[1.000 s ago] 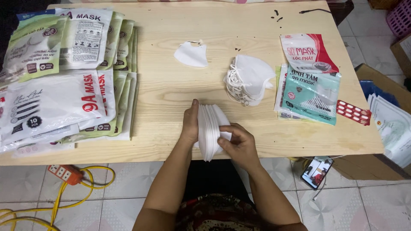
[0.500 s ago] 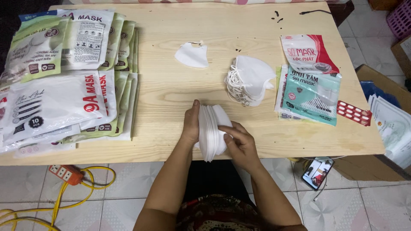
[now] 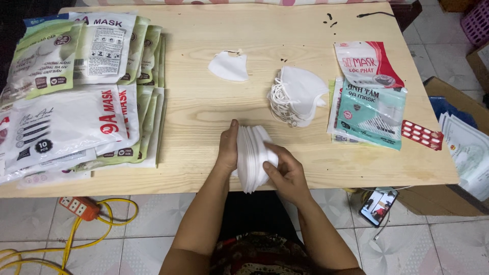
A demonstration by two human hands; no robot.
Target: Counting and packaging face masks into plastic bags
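Note:
A stack of white face masks [image 3: 250, 153] stands on edge at the near side of the wooden table [image 3: 204, 107]. My left hand [image 3: 227, 150] presses flat against the stack's left face. My right hand [image 3: 283, 170] grips it from the right, fingers curled over the masks. A pile of white masks with ear loops [image 3: 296, 95] lies further back to the right. One single white mask [image 3: 229, 65] lies apart near the table's middle.
Piles of packaged mask bags [image 3: 76, 91] cover the table's left side. Red and teal mask packets [image 3: 370, 97] and a red pill blister [image 3: 422, 135] lie at right. A phone [image 3: 378, 205], power strip [image 3: 77, 207], yellow cable and cardboard box [image 3: 453, 97] are on the floor.
Both hands have stayed on the stack, with my right fingers shifting slightly along its edge. Nothing else moved.

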